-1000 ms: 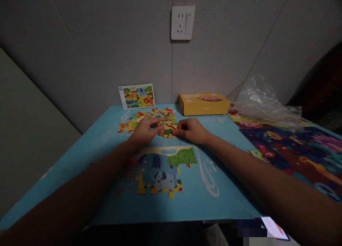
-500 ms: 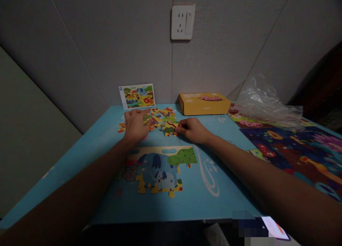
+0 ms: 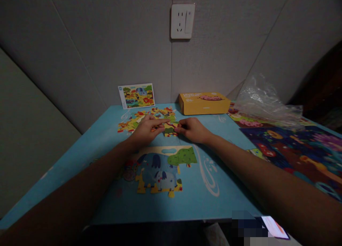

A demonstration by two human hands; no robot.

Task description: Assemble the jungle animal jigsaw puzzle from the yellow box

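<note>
My right hand [image 3: 193,129] pinches a green and yellow puzzle piece [image 3: 170,132] with a red-brown branch on it, at its right edge. At the piece's left side is my left hand [image 3: 148,129], its index finger stretched over the top edge and the thumb apart below; whether it touches the piece is hard to tell. Behind both hands lie several loose puzzle pieces [image 3: 167,111], partly covered by my left hand. Nearer to me is a joined puzzle section [image 3: 160,171] with blue elephants and a green bush, its left part shaded by my left forearm.
A picture card [image 3: 139,95] leans on the wall beside a yellow box [image 3: 205,103]. To the right are a crumpled clear plastic bag [image 3: 267,100] and a dark, colourful puzzle [image 3: 294,157]. A lit phone screen [image 3: 275,227] shows below the table's front edge.
My left hand has moved right, from the loose pieces to the piece in my right hand, uncovering more pieces at the left. My right hand stays in place.
</note>
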